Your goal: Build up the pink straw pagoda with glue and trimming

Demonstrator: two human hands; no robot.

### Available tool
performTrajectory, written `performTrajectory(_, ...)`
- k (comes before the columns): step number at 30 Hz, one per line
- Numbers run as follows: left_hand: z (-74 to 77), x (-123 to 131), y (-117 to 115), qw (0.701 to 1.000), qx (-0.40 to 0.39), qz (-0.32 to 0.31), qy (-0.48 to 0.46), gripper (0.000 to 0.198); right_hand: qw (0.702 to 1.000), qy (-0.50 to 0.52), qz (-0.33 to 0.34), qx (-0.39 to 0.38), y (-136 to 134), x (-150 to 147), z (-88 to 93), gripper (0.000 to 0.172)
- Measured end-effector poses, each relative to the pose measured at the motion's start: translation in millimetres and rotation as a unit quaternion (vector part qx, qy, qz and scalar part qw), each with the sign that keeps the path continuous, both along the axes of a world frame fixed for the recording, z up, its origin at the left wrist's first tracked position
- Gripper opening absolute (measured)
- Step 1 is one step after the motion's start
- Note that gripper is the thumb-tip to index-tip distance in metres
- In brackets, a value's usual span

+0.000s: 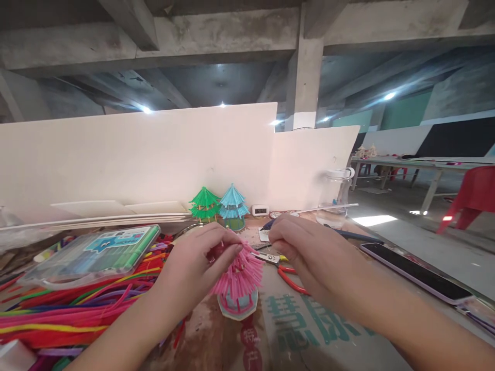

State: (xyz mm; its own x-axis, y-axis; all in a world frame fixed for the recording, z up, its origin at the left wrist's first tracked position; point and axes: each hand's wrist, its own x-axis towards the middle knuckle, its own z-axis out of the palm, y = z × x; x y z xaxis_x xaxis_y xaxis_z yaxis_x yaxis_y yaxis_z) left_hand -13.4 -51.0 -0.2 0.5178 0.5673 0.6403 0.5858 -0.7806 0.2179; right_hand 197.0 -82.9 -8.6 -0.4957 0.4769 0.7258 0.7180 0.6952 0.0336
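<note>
A small pink pipe-cleaner pagoda (238,281) stands on the table in front of me, with a pale blue base. My left hand (195,265) is closed around its top, fingers pinching the pink fringe. My right hand (305,255) is closed in a pinch beside the top of the pagoda; what it pinches is too small to name. Red-handled pliers (284,268) lie on the table just under my right hand.
Finished green (204,204) and blue (233,206) pagodas stand by the white backboard. A heap of coloured pipe cleaners (69,309) and a clear plastic case (93,252) lie left. A phone (415,270) and a glass jar (334,198) are at the right.
</note>
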Motion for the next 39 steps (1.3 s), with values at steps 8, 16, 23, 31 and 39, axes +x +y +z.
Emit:
performTrajectory(8,-0.9,2.1,-6.5,0.998,0.042,-0.045,-0.001,0.013,1.000,0.007,0.012,0.026,7.7,-3.5,-6.9,0.016)
performTrajectory(16,-2.0,2.8,-5.7,0.997,0.052,-0.053,-0.001,0.011,0.997,0.013,0.060,0.056,7.2,-4.0,-7.7,0.016)
performTrajectory(23,-3.3,4.8,-7.6,0.996,0.057,-0.065,0.008,0.010,0.997,-0.005,0.052,0.048,4.9,-9.4,-7.4,0.018)
performTrajectory(31,-3.5,7.3,-7.2,0.995,0.040,-0.085,0.015,0.011,0.997,-0.036,0.005,0.073,9.1,-12.2,-9.7,0.019)
performTrajectory(39,4.9,1.0,-6.8,0.999,0.022,-0.028,0.013,0.015,0.998,0.039,-0.020,0.054,8.7,2.0,0.8,0.017)
